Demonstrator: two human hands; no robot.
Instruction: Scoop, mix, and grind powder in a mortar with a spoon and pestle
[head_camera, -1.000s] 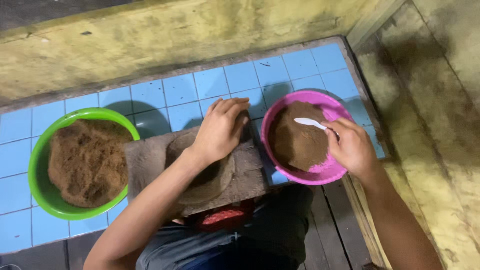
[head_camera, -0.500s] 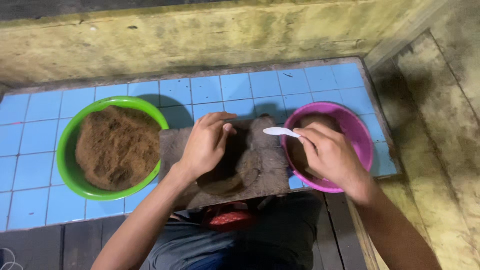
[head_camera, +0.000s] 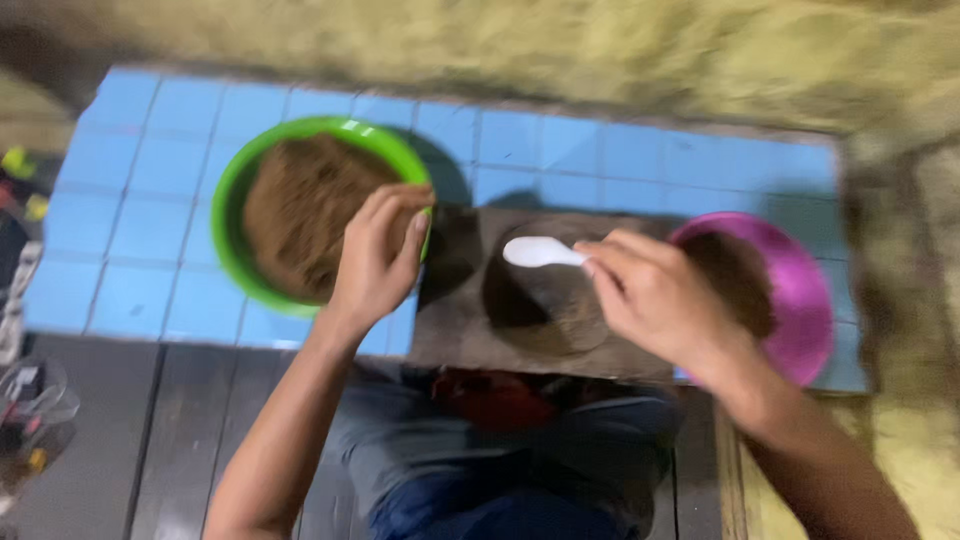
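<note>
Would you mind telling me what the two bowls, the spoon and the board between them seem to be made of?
Green bowl and pink bowl: likely plastic, bright uniform colour with a soft sheen. White spoon in the right hand: probably plastic, smooth and plain. Dark board: perhaps wood or stone, matte; blur leaves it open.

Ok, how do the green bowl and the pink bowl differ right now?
The green bowl sits at the left of the blue tiles, the pink bowl at the right edge. The left hand hovers at the green bowl's rim; the right hand, holding a white spoon, partly hides the pink bowl. Both hold a brown powdery material.
</note>
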